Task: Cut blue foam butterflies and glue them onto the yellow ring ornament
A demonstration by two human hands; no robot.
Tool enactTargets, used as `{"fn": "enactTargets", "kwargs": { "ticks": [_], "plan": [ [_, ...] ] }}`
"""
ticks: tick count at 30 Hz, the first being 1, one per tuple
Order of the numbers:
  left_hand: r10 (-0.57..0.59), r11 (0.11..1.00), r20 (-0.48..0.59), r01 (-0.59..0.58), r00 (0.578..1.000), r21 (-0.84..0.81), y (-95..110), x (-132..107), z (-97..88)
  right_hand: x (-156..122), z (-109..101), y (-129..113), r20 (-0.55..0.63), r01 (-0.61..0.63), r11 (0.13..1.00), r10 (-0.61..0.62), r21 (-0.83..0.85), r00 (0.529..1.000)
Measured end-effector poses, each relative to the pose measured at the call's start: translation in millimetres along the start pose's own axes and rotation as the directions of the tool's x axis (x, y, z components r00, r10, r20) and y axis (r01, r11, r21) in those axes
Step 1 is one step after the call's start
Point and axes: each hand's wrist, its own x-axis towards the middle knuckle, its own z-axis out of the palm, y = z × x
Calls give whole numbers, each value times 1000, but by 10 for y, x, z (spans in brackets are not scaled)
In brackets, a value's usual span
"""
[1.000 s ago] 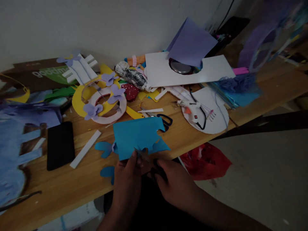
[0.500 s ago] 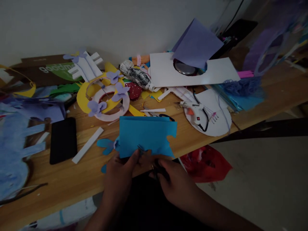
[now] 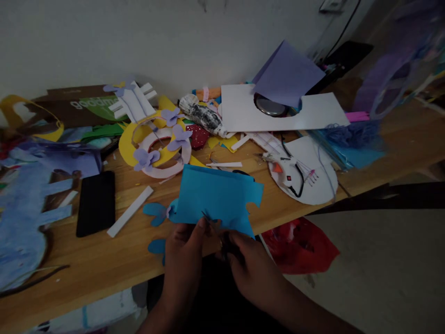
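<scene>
A folded sheet of blue paper (image 3: 215,192), with notches cut in its right and lower edges, is held up at the table's front edge. My left hand (image 3: 186,250) pinches its lower left edge between thumb and fingers. In my right hand (image 3: 248,260) are dark-handled scissors (image 3: 224,246), their blades at the paper's lower edge beside my left thumb. Blue paper petals with a purple centre (image 3: 158,212) lie just left of the sheet, and another blue cut-out (image 3: 156,246) sits below them, partly behind my left hand.
A black phone (image 3: 96,204) and a white strip (image 3: 130,211) lie to the left. Behind are yellow rings with purple paper flowers (image 3: 146,158), a white board with a hole (image 3: 239,109) and a glue gun (image 3: 283,167) on a white disc. Something red (image 3: 301,246) lies below the table edge.
The blue sheet has tilted, its right side now lower, and shifted slightly right with my left hand. The scissors stay at its lower edge. The whole view has shifted a little.
</scene>
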Motion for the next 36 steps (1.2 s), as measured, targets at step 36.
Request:
{"fn": "enactTargets", "kwargs": {
  "ticks": [36],
  "plan": [
    [106, 968, 452, -195, 886, 155, 473, 149, -246, -59, -107, 110, -24, 80, 990, -84, -119, 996]
  ]
}}
